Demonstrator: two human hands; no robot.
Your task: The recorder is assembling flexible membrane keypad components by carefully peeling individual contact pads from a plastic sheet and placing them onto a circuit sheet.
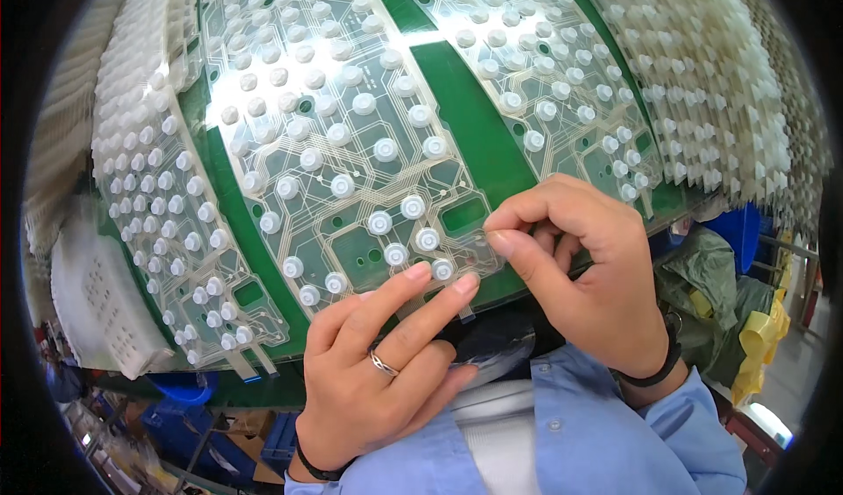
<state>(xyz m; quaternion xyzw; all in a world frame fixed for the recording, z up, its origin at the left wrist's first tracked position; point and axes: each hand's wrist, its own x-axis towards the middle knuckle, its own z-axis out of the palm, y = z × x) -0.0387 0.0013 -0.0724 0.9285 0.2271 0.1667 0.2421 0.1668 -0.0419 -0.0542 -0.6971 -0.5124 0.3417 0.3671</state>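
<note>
A clear keyboard membrane [360, 157] with printed circuit lines and white rubber domes lies on the green work surface [481, 113]. My left hand [378, 363], wearing a ring, rests at its near edge. Two fingertips touch down beside the lowest domes, while the other fingers bend loosely. At the sheet's near right corner, my right hand [584, 262] is closed in a pinch, thumb against forefinger, on the membrane's edge. Its fingertips cover the exact spot they grip.
Similar membranes lie to the left [162, 223] and right [562, 74]. Dense stacks of domed sheets [711, 82] stand at the far right, others at the left beside a white perforated piece [105, 293]. Below the edge are a blue bin [189, 442] and a green plastic bag [702, 276].
</note>
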